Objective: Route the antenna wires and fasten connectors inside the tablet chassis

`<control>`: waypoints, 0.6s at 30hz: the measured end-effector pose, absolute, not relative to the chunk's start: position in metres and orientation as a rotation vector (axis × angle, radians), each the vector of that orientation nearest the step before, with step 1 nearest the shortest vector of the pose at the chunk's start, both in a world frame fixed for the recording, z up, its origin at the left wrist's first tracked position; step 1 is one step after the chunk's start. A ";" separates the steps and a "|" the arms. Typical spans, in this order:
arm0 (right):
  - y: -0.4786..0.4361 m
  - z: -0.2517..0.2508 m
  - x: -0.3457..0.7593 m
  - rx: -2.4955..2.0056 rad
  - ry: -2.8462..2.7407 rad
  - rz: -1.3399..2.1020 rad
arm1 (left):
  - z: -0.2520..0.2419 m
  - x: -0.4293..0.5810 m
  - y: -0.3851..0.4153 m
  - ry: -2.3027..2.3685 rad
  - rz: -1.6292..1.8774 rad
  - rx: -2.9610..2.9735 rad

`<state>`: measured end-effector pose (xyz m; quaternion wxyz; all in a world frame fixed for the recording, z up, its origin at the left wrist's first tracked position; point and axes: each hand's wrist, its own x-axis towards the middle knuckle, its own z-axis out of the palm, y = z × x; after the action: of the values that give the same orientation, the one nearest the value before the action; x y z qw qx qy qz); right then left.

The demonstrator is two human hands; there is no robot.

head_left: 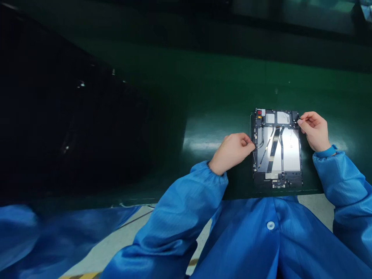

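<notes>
An opened tablet (291,149) lies flat on the green table, its inner side up, showing a silvery battery area, dark flex cables (273,149) and small circuit parts round the border. At its left edge, about halfway up, my left hand (235,150) is closed with thumb and forefinger pinched. My right hand (315,130) pinches at the tablet's upper right corner, fingers curled. Whatever lies between the fingertips of either hand is too small to make out. A red and an orange part (259,114) sit in the tablet's upper left corner.
The green table top (215,89) stretches away to the back and left, with its front edge close to my body. A large dark shape (58,116) covers the left side. Blue cloth (58,232) shows at the lower left, beyond the table edge.
</notes>
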<state>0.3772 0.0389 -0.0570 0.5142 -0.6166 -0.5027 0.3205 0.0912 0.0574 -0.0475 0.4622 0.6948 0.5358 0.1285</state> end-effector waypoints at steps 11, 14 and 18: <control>0.011 -0.005 0.281 -1.373 -2.125 1.019 | -0.020 0.081 0.035 0.905 0.669 1.592; 0.013 -0.008 0.278 -1.386 -2.172 0.985 | -0.019 0.080 0.032 0.847 0.666 1.586; 0.014 -0.010 0.291 -1.355 -2.228 0.995 | -0.041 0.085 0.025 1.001 0.658 1.451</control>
<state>0.2908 0.0142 -0.0103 0.1746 -0.4780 -0.7860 0.3511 0.0849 0.0252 -0.0414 0.5890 0.6231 0.4300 0.2826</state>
